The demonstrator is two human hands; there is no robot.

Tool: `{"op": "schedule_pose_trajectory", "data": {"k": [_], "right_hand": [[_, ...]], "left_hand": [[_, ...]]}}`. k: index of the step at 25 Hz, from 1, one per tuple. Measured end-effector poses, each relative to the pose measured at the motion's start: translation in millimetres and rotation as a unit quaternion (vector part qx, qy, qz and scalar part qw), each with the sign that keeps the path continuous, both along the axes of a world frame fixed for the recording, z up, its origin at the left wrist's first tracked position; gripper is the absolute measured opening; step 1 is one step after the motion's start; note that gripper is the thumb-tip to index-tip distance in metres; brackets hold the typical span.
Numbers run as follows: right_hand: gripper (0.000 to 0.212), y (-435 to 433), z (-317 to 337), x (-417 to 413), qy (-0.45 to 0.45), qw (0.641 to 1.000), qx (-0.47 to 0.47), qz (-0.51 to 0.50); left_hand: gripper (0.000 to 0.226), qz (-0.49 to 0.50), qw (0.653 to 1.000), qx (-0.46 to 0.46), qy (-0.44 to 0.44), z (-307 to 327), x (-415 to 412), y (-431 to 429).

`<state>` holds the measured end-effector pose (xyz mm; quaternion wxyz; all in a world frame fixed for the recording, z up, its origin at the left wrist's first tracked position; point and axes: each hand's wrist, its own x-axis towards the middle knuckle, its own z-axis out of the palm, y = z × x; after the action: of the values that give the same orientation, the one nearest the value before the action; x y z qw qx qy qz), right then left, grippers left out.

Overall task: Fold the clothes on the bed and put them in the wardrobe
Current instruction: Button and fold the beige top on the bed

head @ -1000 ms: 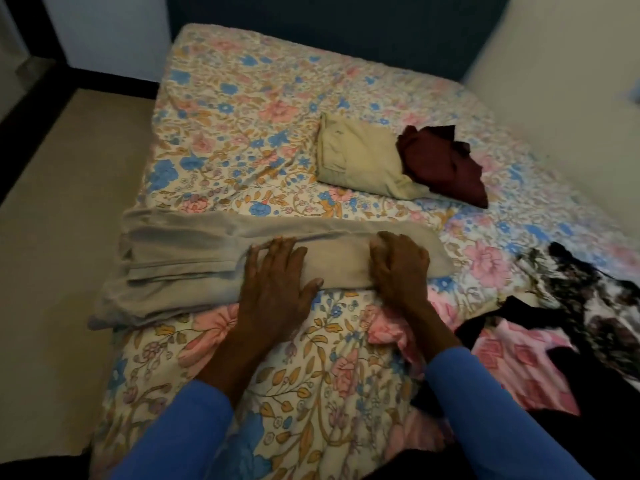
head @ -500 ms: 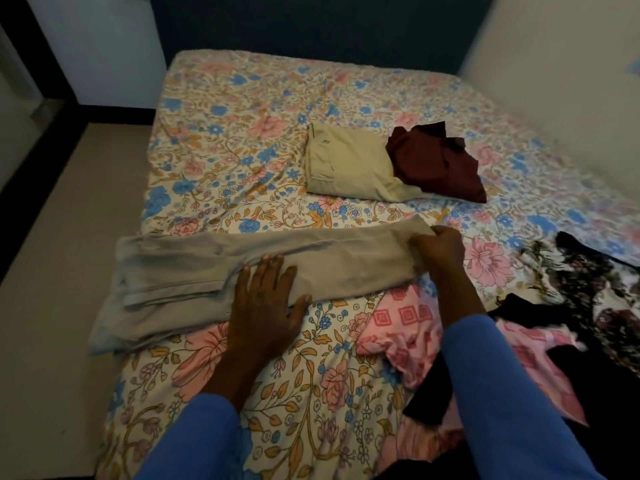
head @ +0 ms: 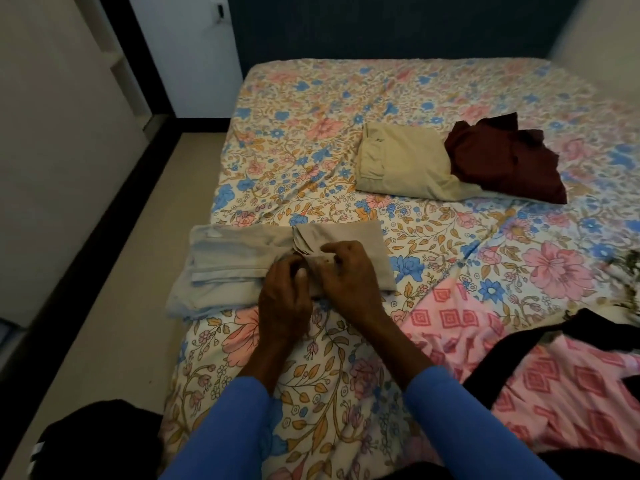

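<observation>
Bed [head: 311, 109] bears one tan garment [head: 398, 164], one maroon garment [head: 502, 157], one grey trousers [head: 235, 258] pinched by left hand [head: 284, 303] and right hand [head: 346, 275].

Grey-beige trousers [head: 239, 258] are laid across the near left edge of the bed [head: 311, 98], the right end doubled back over the middle. Farther back, 1 folded khaki garment [head: 405, 164] is laid flat, touched on its right by 1 crumpled maroon garment [head: 502, 157]. At near right, 1 pink patterned garment [head: 519, 375] and 1 black garment [head: 540, 344] are left unfolded.

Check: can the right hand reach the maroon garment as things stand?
Probably, after letting go: the right hand pinches the beige trousers, and mostly bare sheet lies between it and the maroon garment.
</observation>
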<state>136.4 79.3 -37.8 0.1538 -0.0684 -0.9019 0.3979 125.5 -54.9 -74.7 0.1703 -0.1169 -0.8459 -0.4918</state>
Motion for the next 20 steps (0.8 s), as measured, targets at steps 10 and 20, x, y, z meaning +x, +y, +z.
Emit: {"op": "schedule_pose_trajectory", "data": {"k": [10, 20], "right_hand": [[0.065, 80, -16, 18, -0.113, 0.979, -0.021, -0.17], [0.046, 77, -17, 8, -0.147, 0.974, -0.002, -0.17]], "left_hand": [[0.054, 0.14, 0.978, -0.079, -0.135, 36, -22, 14], [0.02, 0.294, 0.943, -0.087, -0.126, 40, -38, 6]]}}
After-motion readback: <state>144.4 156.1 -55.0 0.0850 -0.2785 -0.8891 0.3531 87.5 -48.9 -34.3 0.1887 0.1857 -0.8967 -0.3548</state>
